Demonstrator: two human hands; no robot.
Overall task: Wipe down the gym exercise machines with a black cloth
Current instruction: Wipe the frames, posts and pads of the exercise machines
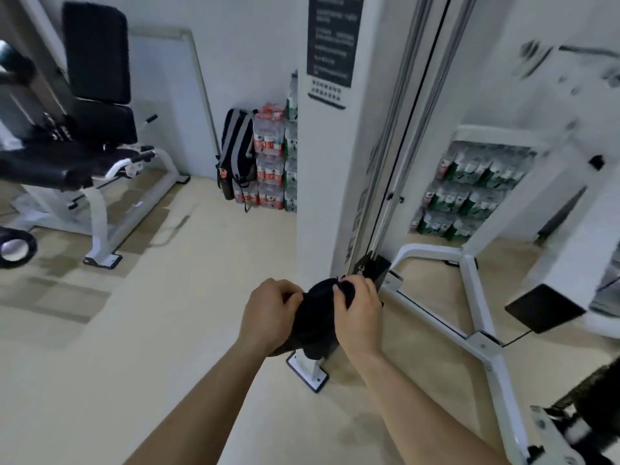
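Black cloth [313, 318], bunched, long axis vertical; left hand [268, 312] & right hand [359, 313] grips both pinch it, nr machine post [320, 196].

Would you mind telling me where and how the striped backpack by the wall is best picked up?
Grip the backpack at its top, coming down from above. It stands upright and leans on the stacked water-bottle packs, so the side toward them is blocked, while the top is free. No carry handle shows clearly.
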